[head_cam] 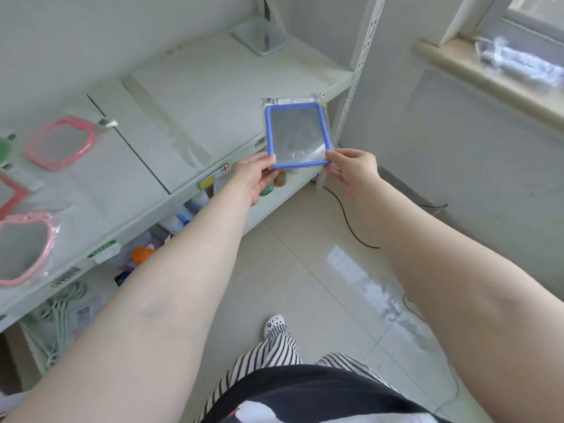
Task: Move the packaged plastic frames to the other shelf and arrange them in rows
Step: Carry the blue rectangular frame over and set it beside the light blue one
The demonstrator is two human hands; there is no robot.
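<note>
A blue rectangular plastic frame [297, 135] in a clear bag hangs over the front right corner of the white shelf [213, 83]. My left hand [254, 178] pinches its lower left corner. My right hand [351, 167] pinches its lower right corner. On the shelf's left part lie a pink frame [61, 142], a red frame [12, 193] cut by the image edge, a light pink apple-shaped frame [24, 248] and a green frame [4, 149], all bagged. A clear frame [261, 36] rests at the shelf's far right end.
A lower shelf [274, 199] carries bottles and small packages. A white upright post [355, 71] stands at the shelf's right end. A black cable [348, 221] runs over the tiled floor. A windowsill [488, 77] with a plastic bag lies at the right.
</note>
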